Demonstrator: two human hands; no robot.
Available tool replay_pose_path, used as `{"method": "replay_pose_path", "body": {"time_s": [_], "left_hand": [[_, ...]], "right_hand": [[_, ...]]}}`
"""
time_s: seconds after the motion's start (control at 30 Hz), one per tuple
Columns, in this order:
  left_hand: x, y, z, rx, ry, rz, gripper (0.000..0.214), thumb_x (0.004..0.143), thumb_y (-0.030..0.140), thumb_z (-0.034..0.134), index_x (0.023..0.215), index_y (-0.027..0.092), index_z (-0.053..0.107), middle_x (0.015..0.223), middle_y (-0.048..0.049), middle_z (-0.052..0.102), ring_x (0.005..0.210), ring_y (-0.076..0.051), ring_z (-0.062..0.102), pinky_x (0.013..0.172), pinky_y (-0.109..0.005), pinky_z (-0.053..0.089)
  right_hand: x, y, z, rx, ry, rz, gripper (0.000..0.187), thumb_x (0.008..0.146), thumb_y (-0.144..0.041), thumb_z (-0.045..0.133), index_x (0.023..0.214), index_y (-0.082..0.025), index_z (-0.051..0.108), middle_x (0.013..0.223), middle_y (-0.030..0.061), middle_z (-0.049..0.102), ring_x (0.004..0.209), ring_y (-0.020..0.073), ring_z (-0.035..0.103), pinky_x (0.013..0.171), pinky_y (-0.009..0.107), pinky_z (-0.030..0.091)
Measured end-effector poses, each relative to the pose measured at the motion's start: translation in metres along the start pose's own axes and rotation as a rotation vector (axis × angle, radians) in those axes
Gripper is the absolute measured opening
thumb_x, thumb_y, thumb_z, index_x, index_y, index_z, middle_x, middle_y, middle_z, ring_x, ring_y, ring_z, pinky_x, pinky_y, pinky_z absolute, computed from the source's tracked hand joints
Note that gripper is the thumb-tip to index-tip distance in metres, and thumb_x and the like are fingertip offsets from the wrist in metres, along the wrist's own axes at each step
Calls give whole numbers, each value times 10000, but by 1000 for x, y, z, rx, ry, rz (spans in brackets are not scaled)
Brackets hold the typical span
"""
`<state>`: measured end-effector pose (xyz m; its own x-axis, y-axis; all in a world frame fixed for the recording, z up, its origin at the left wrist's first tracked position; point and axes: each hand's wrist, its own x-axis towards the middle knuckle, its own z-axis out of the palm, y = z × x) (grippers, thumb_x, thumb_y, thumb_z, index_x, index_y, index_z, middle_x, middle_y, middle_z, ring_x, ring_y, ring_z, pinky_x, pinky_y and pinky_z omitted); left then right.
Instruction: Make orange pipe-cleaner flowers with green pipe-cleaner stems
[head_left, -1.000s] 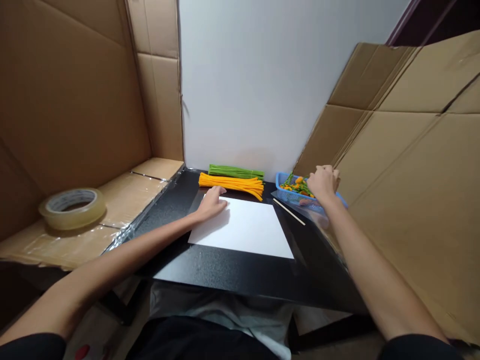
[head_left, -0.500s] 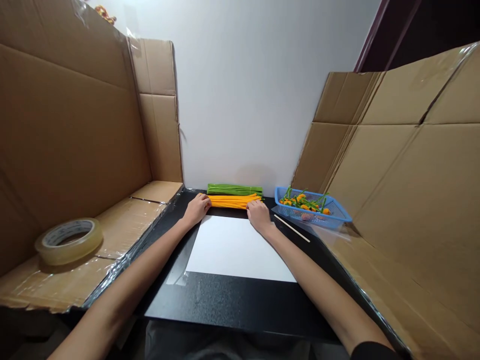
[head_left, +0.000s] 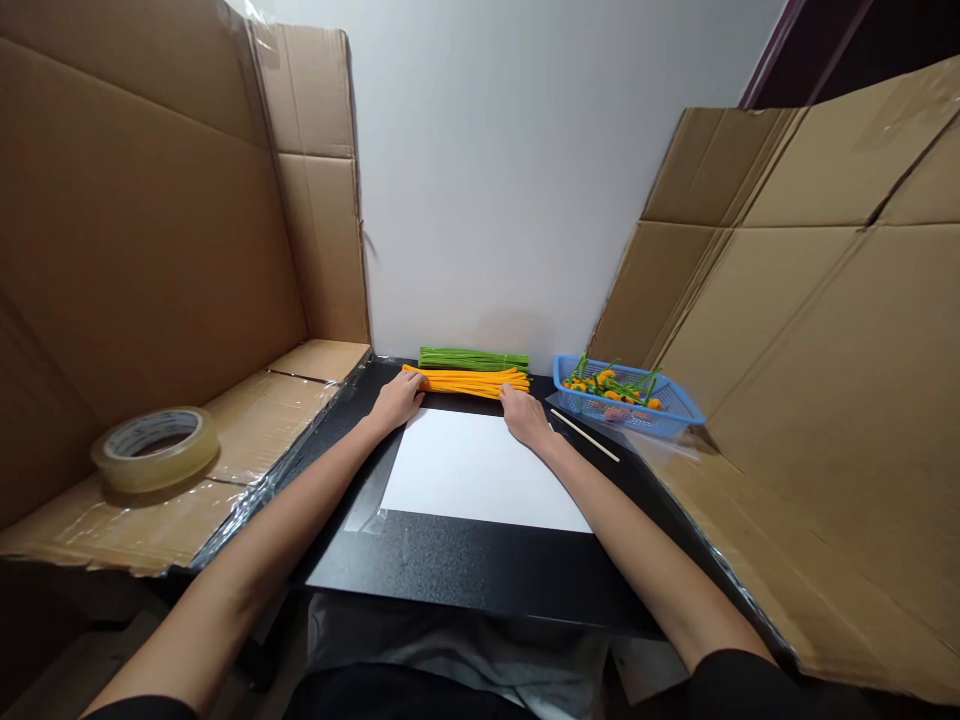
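Observation:
A bundle of orange pipe cleaners (head_left: 469,382) lies crosswise at the back of the black table. My left hand (head_left: 399,400) grips its left end, with the ends poking out past the fingers. At the right end, the curled fingers of my right hand (head_left: 526,412) close on the near edge of the bundle; the fingertips are partly hidden. Just behind lies a bundle of green pipe cleaners (head_left: 474,359), against the wall. A white sheet of paper (head_left: 480,470) rests flat in front of both hands, partly under my right wrist.
On the right stands a blue basket (head_left: 679,412) holding green and orange pipe-cleaner pieces (head_left: 611,388). A thin pale stick (head_left: 585,434) lies beside it on the table (head_left: 450,565). A roll of clear tape (head_left: 156,450) sits on cardboard at left. Cardboard walls (head_left: 150,180) flank both sides.
The camera view has tilted down, so the scene sits higher. Both hands stay at the ends of the orange bundle, whose left ends now stick out farther past my left hand.

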<state>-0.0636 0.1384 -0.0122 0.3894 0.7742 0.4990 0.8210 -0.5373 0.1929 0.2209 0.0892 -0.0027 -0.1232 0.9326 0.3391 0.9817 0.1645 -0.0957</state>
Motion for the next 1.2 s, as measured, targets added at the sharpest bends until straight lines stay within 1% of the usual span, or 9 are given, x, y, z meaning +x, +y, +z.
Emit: {"method": "replay_pose_path", "body": {"time_s": [0.13,0.27,0.43,0.53,0.7,0.8,0.9,1.0,1.2], "left_hand": [[1,-1,0,-20,-14,-50,334,889,165,563,1219,200,599,1272,-132,634,1245,-286,554,986,-411,496],[2,-1,3,-42,-21,-102,336,882,189,601,1217,217,599,1272,-127,637,1241,-287,558,972,-405,497],[4,-3,5,-15,-20,-79,277,888,220,590,1163,206,618,1236,-128,647,1216,-292,564,955,-394,494],[3,-2,3,-29,11,-40,261,899,262,581,1143,183,632,1220,-140,652,1209,-298,557,1002,-404,462],[-2,18,-4,-310,90,59,391,1024,387,331,1156,176,634,1216,-121,671,1191,-254,579,1052,-393,425],[-1,40,-1,-573,83,37,398,976,480,452,1181,178,610,1197,-117,681,1153,-251,617,994,-380,475],[4,63,6,-944,70,-61,450,911,560,533,1077,152,623,1084,-135,709,1016,-236,678,830,-341,556],[8,80,7,-1224,75,-189,537,829,608,632,1086,137,607,975,-125,723,840,-200,701,664,-285,573],[8,95,-12,-1444,124,-395,498,889,596,589,1005,114,635,851,-101,731,649,-132,679,593,-229,548]], "right_hand": [[1,5,-16,-46,-51,-75,388,1044,-327,283,1014,-195,647,924,110,723,797,224,627,657,302,294],[-5,28,-36,-30,-83,-102,379,1022,-327,313,892,-193,644,797,91,682,711,208,583,632,307,273],[-27,73,-53,223,-69,-140,384,993,-333,314,714,-205,545,686,36,593,685,185,541,677,299,333],[-32,86,-58,324,-67,-121,370,968,-362,334,682,-209,513,678,28,570,698,187,538,695,300,360],[-31,71,-59,367,-92,-108,361,946,-362,336,681,-204,522,662,16,550,677,175,514,686,297,345],[-33,53,-55,381,-128,-123,373,952,-360,330,688,-200,539,651,7,545,666,167,502,678,291,337],[-38,39,-52,411,-172,-142,380,955,-349,332,704,-194,570,642,-1,541,648,158,490,667,283,337],[-41,30,-50,435,-234,-189,373,954,-333,354,691,-190,578,661,1,566,656,152,497,659,275,339],[-46,20,-51,529,-382,-172,400,974,-365,357,669,-189,548,587,-16,544,563,126,477,604,258,351]]}}
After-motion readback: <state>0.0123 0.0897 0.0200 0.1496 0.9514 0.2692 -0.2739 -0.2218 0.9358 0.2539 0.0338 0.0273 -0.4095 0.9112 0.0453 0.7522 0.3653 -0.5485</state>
